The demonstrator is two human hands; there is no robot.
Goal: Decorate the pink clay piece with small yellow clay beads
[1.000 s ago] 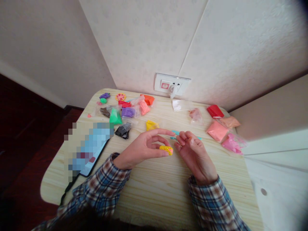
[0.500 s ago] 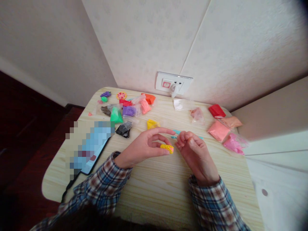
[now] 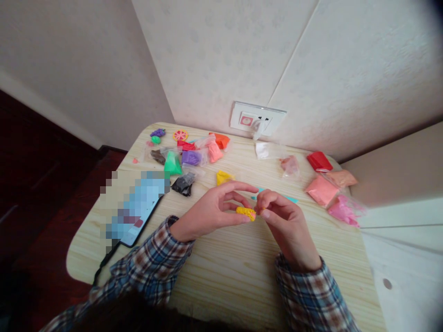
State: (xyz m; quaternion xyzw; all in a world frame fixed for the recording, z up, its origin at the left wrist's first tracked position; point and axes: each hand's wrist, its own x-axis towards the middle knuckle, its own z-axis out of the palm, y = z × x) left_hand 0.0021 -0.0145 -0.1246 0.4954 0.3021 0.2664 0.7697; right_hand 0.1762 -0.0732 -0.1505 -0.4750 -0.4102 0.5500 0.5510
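Observation:
My left hand pinches a small yellow clay piece with a pink end between thumb and fingers, just above the wooden table. My right hand is curled, its fingertips pressed against the pink end of that clay piece. A teal tool lies on the table behind my hands, partly hidden by them.
Small bags of coloured clay lie along the back: green, purple, black, yellow, red, pink. A phone with a cable rests at the left. A wall socket sits behind the table.
My right hand has closed up and moved left until its fingertips meet the clay piece in my left hand. The camera shifted slightly.

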